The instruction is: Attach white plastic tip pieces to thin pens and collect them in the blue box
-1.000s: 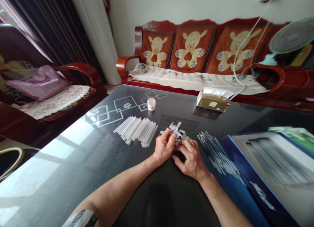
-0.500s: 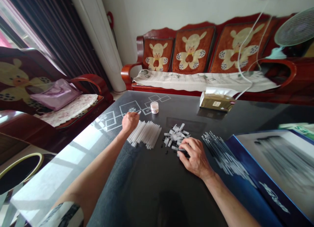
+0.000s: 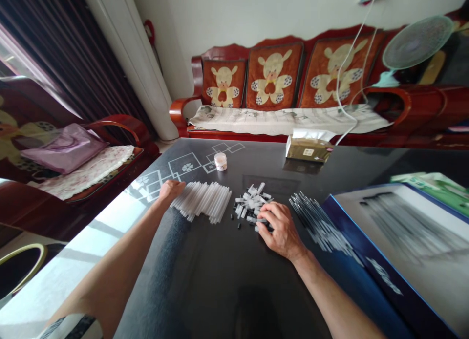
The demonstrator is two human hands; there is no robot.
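Note:
My left hand reaches to the left end of a row of white plastic tubes lying side by side on the dark glass table; its fingers are curled against the tubes. My right hand rests palm down with bent fingers on the near edge of a heap of small white and black caps. What its fingertips pinch is hidden. A fan of thin dark refills lies just right of that hand.
An open blue box with more dark refills fills the right side. A small pink-lidded jar and a tissue box stand further back. A red wooden sofa, an armchair and a fan surround the table.
My left hand left the cap heap, swung left to the far end of the white tubes, then drew back to their near left end. My right hand stayed at the caps.

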